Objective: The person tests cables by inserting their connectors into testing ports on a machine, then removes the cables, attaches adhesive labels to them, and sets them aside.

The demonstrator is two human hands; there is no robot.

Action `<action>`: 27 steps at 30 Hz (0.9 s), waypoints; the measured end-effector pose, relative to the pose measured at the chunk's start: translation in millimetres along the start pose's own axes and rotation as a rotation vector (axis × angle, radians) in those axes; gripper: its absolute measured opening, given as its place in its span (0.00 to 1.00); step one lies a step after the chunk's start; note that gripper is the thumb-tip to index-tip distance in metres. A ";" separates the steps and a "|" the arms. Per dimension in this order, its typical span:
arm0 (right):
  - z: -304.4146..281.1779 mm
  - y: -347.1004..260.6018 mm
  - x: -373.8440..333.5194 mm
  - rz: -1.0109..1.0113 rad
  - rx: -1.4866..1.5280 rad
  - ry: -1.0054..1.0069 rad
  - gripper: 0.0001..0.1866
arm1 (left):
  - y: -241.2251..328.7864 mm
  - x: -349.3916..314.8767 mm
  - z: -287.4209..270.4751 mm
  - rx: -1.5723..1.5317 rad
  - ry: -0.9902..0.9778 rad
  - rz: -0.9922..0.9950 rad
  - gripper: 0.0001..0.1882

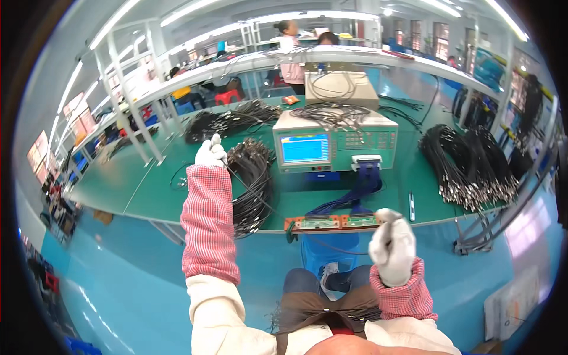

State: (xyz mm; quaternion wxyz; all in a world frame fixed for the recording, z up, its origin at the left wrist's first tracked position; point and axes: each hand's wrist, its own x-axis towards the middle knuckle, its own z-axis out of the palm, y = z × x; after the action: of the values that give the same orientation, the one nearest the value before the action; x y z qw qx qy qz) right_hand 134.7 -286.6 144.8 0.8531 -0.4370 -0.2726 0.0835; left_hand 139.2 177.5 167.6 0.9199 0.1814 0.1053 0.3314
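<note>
My left hand point(212, 152), in a white glove, is raised over the left part of the bench with its fingers closed on a thin black cable point(349, 252). The cable runs down past a coiled bundle of black cables point(254, 189) and loops across to my right hand point(393, 247). That hand, also gloved and a little blurred, is closed on the cable's other stretch at the bench's front edge. Just left of it is an orange test fixture point(319, 223) with green connector boards. A dark blue ribbon cable point(361, 189) links this fixture to a tester point(364, 142) with a lit screen.
Black cable bundles lie at the back left point(234, 118) and right point(467, 168) of the green bench point(154, 174). A slim pen-like tool point(411, 206) lies near the right hand. More cables point(368, 313) rest on my lap. A blue stool point(313, 251) stands below.
</note>
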 end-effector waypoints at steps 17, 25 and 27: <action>-303.7 -61.1 -104.7 0.027 -0.078 0.553 0.21 | -54.8 -181.5 -102.3 0.366 -0.198 -0.051 0.20; -243.2 -27.0 -79.1 0.208 -0.167 0.585 0.18 | -66.6 -221.8 -146.8 0.992 0.262 0.112 0.09; -238.6 -9.4 -69.1 0.242 -0.245 0.445 0.17 | -70.5 -225.4 -173.3 1.215 0.259 0.083 0.14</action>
State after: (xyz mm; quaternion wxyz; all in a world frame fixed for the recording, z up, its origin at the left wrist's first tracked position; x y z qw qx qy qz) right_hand 204.4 -485.6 13.1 0.8167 -0.5737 -0.0326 0.0534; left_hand -45.8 26.8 -2.3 0.6184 0.6347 0.3788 0.2670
